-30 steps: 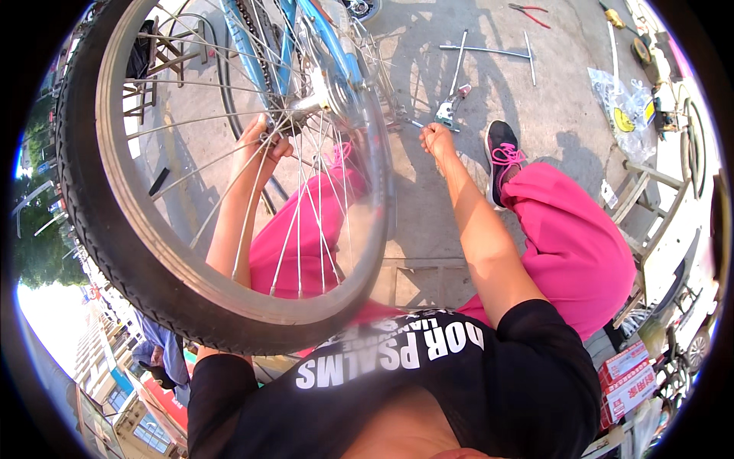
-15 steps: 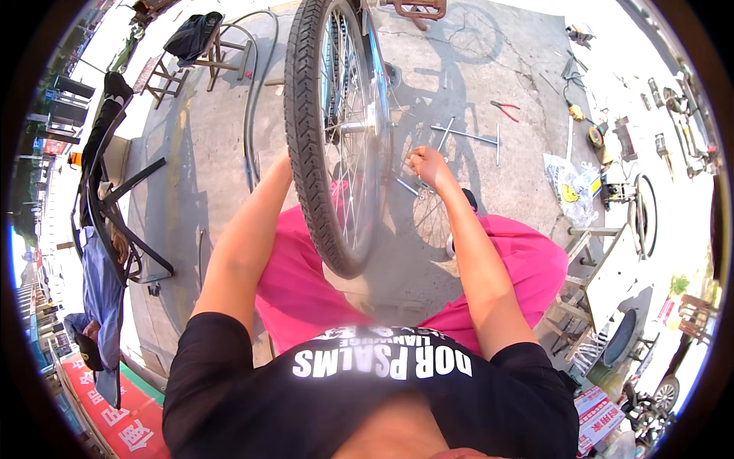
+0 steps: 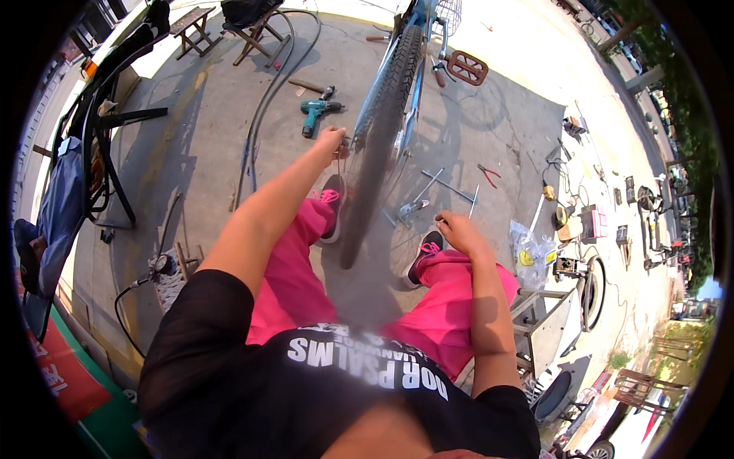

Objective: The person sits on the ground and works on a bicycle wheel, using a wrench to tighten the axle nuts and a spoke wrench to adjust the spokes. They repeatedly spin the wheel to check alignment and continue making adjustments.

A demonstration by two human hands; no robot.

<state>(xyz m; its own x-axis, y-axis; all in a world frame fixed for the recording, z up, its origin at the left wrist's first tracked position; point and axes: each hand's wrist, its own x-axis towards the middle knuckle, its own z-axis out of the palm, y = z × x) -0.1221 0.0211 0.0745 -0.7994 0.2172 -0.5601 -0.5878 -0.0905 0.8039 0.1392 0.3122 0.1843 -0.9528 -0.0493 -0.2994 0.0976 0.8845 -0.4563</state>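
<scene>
A blue bicycle [image 3: 419,23] stands ahead of me, its treaded rear wheel [image 3: 368,183] blurred and pointing toward me between my legs. My left hand [image 3: 333,144] is at the wheel's left side near the hub, fingers curled round something I cannot make out. My right hand [image 3: 452,228] is right of the wheel, held apart from it, with thumb and fingertips closed; anything in them is too small to make out. Metal T-wrenches [image 3: 451,189] lie on the ground beyond it. Red-handled pliers [image 3: 491,178] lie farther back, and a teal drill [image 3: 313,116] lies left of the bicycle.
Folding stools [image 3: 191,29] and hoses [image 3: 265,107] lie back left, near a black frame draped with blue cloth [image 3: 55,199]. A plastic bag [image 3: 526,252], tools, a tire [image 3: 594,294] and a metal stand [image 3: 543,329] are at the right. Concrete ground [image 3: 176,161] surrounds the bicycle.
The wheel has swung from upper left to the centre, farther from me. My left hand has come into clearer view beside it; my right hand has moved lower in view. The view has shifted.
</scene>
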